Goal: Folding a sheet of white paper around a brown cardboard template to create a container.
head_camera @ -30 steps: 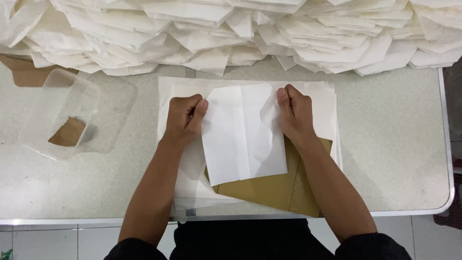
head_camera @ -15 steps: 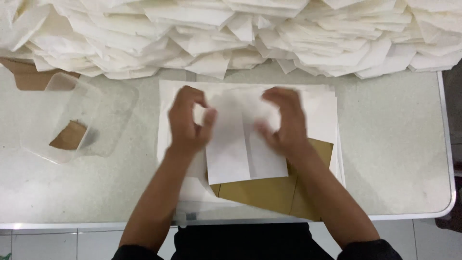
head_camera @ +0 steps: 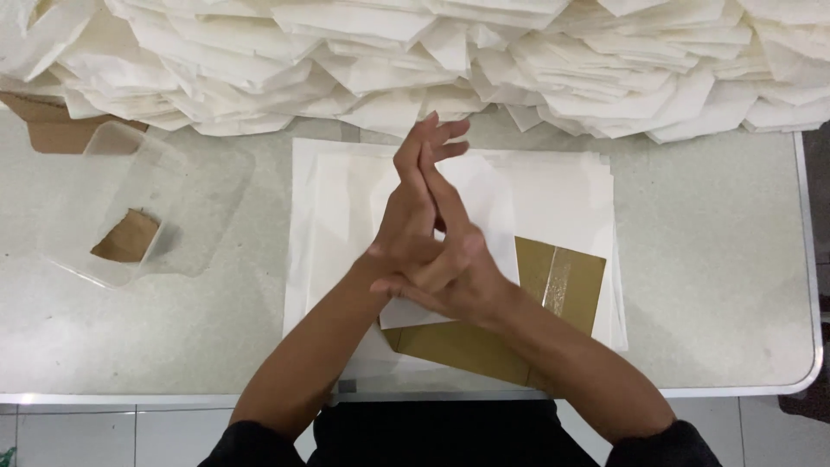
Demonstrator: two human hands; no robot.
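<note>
At the left of the frame a clear plastic tub sits on the pale speckled counter, a brown scrap of card lying inside it. Behind it, at the upper left, a corner of brown cardboard pokes from under the heap of folded white paper bags that fills the top edge. At centre lies a flat stack of thin white sheets, smooth and matte. Over it the left hand and right hand press together, fingers stretched flat, neither grip closed on anything (palms crossed). Under the wrists sits a small white sheet on a brown card board with a glossy tape strip.
</note>
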